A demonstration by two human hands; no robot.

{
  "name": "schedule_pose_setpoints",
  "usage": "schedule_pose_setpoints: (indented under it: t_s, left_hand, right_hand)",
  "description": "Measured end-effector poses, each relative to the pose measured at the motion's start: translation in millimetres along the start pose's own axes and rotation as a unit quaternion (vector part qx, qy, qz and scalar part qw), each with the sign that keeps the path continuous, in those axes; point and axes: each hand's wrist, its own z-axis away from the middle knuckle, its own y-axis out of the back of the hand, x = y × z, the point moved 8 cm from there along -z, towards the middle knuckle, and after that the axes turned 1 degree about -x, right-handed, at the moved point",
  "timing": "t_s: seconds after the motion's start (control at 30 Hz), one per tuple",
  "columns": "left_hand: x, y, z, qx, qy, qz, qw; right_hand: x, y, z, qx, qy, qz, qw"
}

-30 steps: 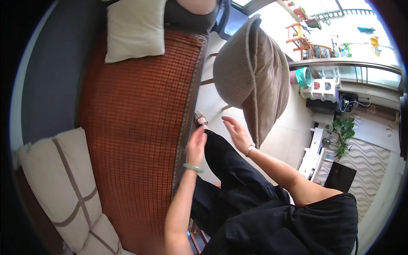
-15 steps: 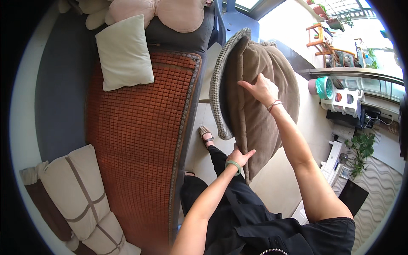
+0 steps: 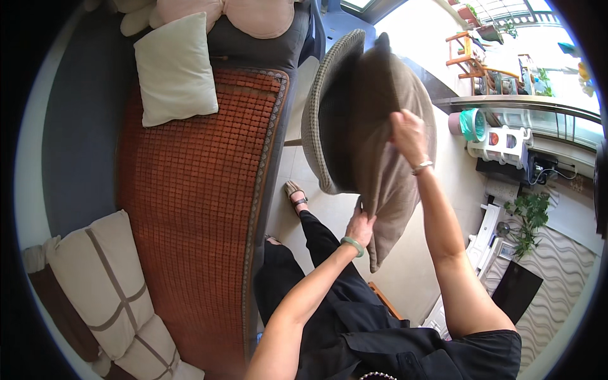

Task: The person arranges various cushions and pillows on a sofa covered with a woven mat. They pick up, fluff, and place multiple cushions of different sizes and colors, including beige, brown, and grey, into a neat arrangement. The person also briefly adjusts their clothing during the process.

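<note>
A large brown cushion (image 3: 405, 85) stands tilted on its edge at the open front of a woven, round-backed chair (image 3: 311, 120). My left hand (image 3: 361, 228), with a green bangle at the wrist, is closed on the cushion's near edge. Higher up on the same cushion, my right hand (image 3: 410, 136) is closed with its fingers bunched around the fabric, which folds below it. The chair's dark inner seat shows between its rim and the cushion. The cushion's far corner is smeared by motion.
On the left is a sofa with a reddish-brown tile mat (image 3: 190, 164), a white pillow (image 3: 175, 69) and beige cushions (image 3: 104, 278). A blue plastic chair (image 3: 354, 26) stands behind the woven chair. A lined bin (image 3: 473, 125), a white rack (image 3: 500, 145) and a plant (image 3: 529, 218) are at right.
The cushion has come away from the chair's back toward the right, exposing the dark seat. My right hand has gone from spread fingers on the cushion to gripping its fabric.
</note>
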Motion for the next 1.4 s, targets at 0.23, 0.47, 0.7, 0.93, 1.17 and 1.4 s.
schedule_pose_setpoints:
  t_s: [0.23, 0.47, 0.7, 0.93, 1.17, 1.4]
  left_hand:
    - [81, -29, 42, -0.099, -0.150, -0.017, 0.984]
    - [100, 5, 110, -0.146, -0.273, -0.094, 0.946]
    - [139, 135, 209, -0.134, -0.257, -0.176, 0.941]
    - [152, 299, 374, 0.089, -0.169, -0.191, 0.963]
    - [84, 365, 519, 0.307, -0.045, -0.074, 0.948]
    - [3, 440, 554, 0.442, -0.033, -0.020, 0.896]
  right_hand:
    - [10, 181, 71, 0.240, 0.062, 0.071, 0.966]
    - [59, 257, 217, 0.342, -0.076, -0.297, 0.888]
    - [22, 264, 327, 0.312, -0.111, -0.463, 0.822]
    - [-138, 223, 351, 0.026, 0.131, -0.568, 0.812]
    - [-293, 125, 322, -0.127, 0.229, -0.537, 0.802]
    - [-458, -55, 293, -0.367, 0.158, -0.429, 0.810]
